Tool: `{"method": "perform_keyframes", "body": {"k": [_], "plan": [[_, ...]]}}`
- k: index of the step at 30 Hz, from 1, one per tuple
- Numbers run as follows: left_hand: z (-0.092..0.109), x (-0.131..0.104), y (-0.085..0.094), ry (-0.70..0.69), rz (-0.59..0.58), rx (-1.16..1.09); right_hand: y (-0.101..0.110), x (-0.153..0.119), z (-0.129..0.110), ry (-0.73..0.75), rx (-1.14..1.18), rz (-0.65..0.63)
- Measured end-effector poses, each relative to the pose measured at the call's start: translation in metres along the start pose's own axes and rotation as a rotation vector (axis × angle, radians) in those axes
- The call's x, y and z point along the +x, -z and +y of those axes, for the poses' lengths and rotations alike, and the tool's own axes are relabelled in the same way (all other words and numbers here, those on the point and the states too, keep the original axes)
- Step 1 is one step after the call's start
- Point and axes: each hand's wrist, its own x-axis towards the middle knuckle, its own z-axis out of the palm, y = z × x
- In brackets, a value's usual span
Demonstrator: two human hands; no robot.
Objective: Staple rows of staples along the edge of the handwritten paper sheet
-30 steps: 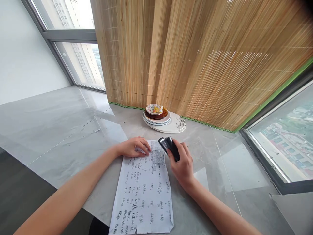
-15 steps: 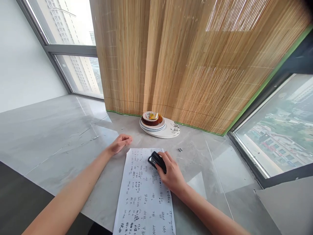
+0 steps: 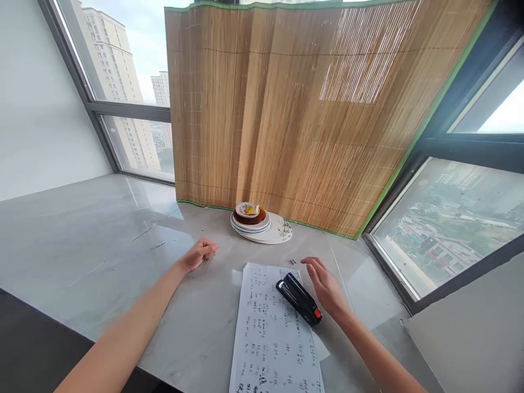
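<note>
A black stapler (image 3: 298, 299) with a red end lies slantwise on the upper right part of handwritten paper sheets (image 3: 262, 327). Just right of the stapler, my right hand (image 3: 325, 284) is empty, its fingers stretched toward a few small staple strips (image 3: 292, 261) on the counter. The fingertips appear close to the strips but apart from them. My left hand (image 3: 200, 255) rests on the counter left of the paper, fingers curled in and nothing visible in them.
A stack of plates (image 3: 262, 234) with a small yellow packet (image 3: 251, 210) on top stands at the back, before a bamboo blind (image 3: 266, 120). Windows flank the grey tiled counter (image 3: 123, 234). Small scraps (image 3: 159, 244) lie at the left.
My right hand has let go of the stapler and moved right, toward the staple strips. The stapler stays on the paper, and both sit further right. The view has tilted up. My left hand stays put.
</note>
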Motion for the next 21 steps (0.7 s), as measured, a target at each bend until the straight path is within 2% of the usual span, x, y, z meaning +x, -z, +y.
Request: {"method": "perform_keyframes", "body": {"k": [4,7,10,13,18,21], "plan": [[-0.001,-0.003,0.001,-0.002,0.058,-0.047,-0.031,0.034,0.019,0.13,-0.255,-0.321],[-0.005,-0.006,0.005,-0.012,0.146,-0.107,-0.058,0.05,0.013,0.164,-0.411,-0.489],[-0.007,-0.011,0.012,-0.038,0.247,-0.141,-0.084,0.063,-0.009,0.231,-0.43,-0.534],[-0.002,-0.023,0.024,-0.077,0.35,-0.174,-0.118,0.079,-0.042,0.302,-0.4,-0.552],[0.005,-0.067,0.042,-0.169,0.676,-0.32,-0.184,0.108,-0.097,0.443,-0.316,-0.604],[-0.002,-0.095,0.041,-0.155,0.844,-0.236,-0.209,0.118,-0.12,0.499,-0.272,-0.623]]}}
